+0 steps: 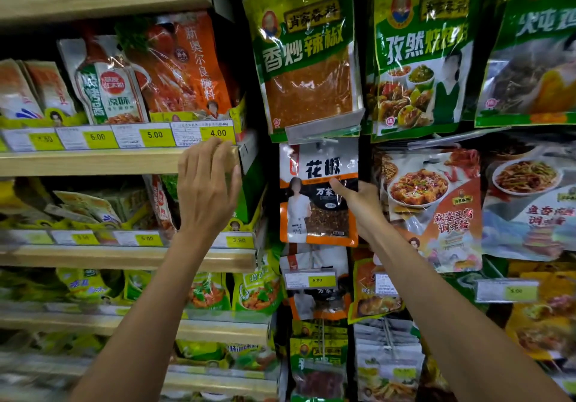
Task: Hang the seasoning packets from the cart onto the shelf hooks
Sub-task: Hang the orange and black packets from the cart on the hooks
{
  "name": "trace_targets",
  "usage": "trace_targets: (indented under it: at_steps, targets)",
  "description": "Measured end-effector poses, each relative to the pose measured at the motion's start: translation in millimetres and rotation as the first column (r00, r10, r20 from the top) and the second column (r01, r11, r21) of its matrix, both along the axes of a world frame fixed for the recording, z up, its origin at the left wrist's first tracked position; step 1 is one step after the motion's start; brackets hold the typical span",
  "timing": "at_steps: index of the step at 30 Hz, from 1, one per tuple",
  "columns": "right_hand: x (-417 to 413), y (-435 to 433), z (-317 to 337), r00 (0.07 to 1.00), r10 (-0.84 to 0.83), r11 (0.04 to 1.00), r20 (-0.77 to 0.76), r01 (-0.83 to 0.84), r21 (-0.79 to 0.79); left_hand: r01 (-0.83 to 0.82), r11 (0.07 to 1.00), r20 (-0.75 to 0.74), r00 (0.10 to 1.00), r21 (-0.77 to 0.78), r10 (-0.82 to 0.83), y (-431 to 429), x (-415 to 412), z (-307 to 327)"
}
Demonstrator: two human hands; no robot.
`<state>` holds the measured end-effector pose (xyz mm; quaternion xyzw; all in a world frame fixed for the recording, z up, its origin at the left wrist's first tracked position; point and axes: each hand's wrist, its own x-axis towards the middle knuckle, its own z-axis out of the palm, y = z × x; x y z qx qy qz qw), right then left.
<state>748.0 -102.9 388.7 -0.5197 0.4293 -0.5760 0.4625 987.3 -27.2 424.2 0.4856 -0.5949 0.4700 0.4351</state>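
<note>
Two hands are up at the display. Reference thing: the orange-and-white peppercorn packet (318,193), upright and facing out in the dark hanging column. The right hand (358,205) grasps this packet at its right edge, with the thumb (338,187) laid across the front over the black band and the other fingers hidden behind. The packet's top edge sits just under a clear plastic tag holder (324,127). Cannot tell whether its hole is on a hook, because that spot is covered. Directly above the packet hangs a large green chilli packet (305,56), and up and to the right of the packet a second green packet (417,52). Just right of the packet, partly behind the right hand, is a mapo tofu packet (436,208). Directly below the packet are a yellow 5.00 price tag (310,280) and more orange-and-white packets (314,303) of the same look. The left hand (207,189) is left of the packet and apart from it. It is released and holds nothing, with loosely extended fingertips (218,147) touching the front edge of the wooden shelf (118,160) beneath a 4.00 price label (218,133). That shelf ends just left of the packet's column. The cart is out of frame.
</note>
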Motion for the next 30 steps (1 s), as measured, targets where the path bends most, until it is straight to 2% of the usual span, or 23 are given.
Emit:
trace_targets:
  at_steps: [7,16,19,23,26,30]
  targets:
    - [14,-39,4,0.992,-0.122,0.993,0.020,0.122,0.000,0.002,1.000,0.029,1.000,0.002,-0.002,1,8,-2]
    - [14,-44,0,0.991,-0.132,0.991,-0.013,0.132,0.012,-0.005,1.000,0.032,0.999,0.027,0.004,3,8,-2]
    - [14,-29,-6,0.986,-0.142,0.989,-0.092,0.144,0.019,-0.020,0.999,0.035,0.999,0.050,0.018,7,6,-1]
    - [13,4,-16,0.909,-0.262,0.964,-0.324,0.265,-0.037,-0.029,0.998,0.031,0.999,0.061,0.027,18,-2,1]
    - [11,41,-16,0.894,-0.297,0.955,-0.336,0.275,-0.112,0.005,0.998,0.035,0.999,0.059,-0.007,28,-13,-1]
    - [-4,93,-22,0.920,-0.259,0.960,-0.295,0.212,-0.184,0.089,0.991,0.006,0.996,0.097,-0.090,39,-43,-21]
